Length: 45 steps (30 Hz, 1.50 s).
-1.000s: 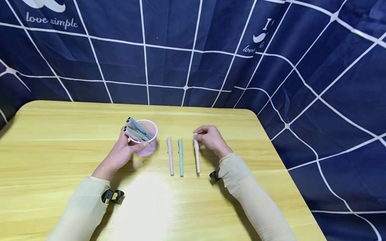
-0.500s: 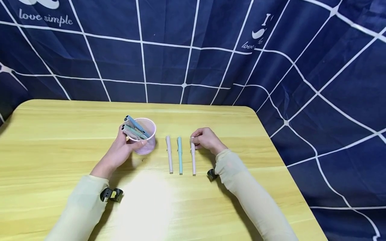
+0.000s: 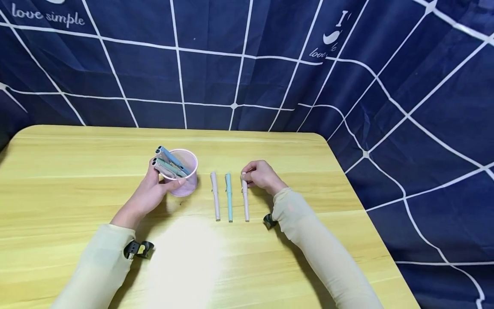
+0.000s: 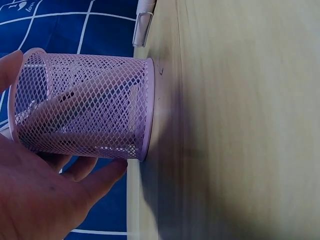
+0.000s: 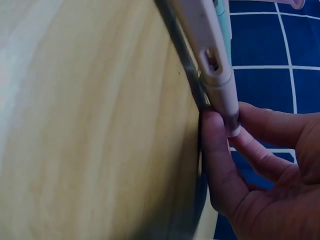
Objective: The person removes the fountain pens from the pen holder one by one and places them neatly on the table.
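My right hand (image 3: 263,176) has its thumb and fingers pinched on the far end of a pale pink pen (image 3: 245,199); whether the pen rests fully on the surface (image 3: 308,161) I cannot tell. My left hand (image 3: 143,196) grips a pink mesh cup (image 3: 189,187), thumb across the near side of its rim. On the head view the cup hides most of my left fingers; the left wrist view gives them to me, set along the wall. The right wrist view shows a small oblong opening in the held pen, too fine to pick out from the head.

Left of that pen lies a teal pen (image 3: 229,197), then a pale lilac pen (image 3: 215,197), nearer the cup; the three are roughly parallel and apart. A dark blue gridded curtain (image 3: 212,77) hangs behind and to the right, and glare washes out the near middle of the surface.

In the cup, several pens lean left over the rim: a blue pen (image 3: 175,160), a green pen (image 3: 170,168) and paler, partly covered ones. Through the mesh I see their lengths slanting inside.
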Each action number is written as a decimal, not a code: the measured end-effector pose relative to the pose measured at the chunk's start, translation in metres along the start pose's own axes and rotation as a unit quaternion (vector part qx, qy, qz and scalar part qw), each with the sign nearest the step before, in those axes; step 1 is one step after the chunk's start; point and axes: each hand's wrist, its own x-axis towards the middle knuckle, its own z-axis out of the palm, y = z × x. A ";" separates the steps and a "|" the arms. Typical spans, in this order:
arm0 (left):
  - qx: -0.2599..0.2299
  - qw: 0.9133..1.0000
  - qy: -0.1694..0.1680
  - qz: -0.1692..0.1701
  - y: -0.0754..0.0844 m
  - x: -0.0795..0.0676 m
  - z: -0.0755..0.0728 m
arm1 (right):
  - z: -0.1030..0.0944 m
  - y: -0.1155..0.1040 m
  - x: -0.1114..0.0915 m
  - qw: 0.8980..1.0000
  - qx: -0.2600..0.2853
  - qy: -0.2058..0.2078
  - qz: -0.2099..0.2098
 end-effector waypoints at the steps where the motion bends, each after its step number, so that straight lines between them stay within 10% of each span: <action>1: 0.000 1.000 0.001 0.000 0.000 -0.001 0.000 | 0.001 0.000 0.000 1.000 0.000 -0.001 0.001; 34: 0.012 1.000 0.003 -0.005 0.003 -0.006 -0.001 | 0.002 -0.006 -0.005 0.996 -0.085 0.038 0.002; 39: 0.010 1.000 0.003 -0.007 0.003 -0.005 -0.001 | -0.002 -0.017 -0.011 0.986 -0.130 0.076 -0.075; 45: 0.008 1.000 0.006 0.004 0.002 -0.003 -0.001 | 0.006 -0.034 -0.020 0.966 -0.038 0.094 -0.239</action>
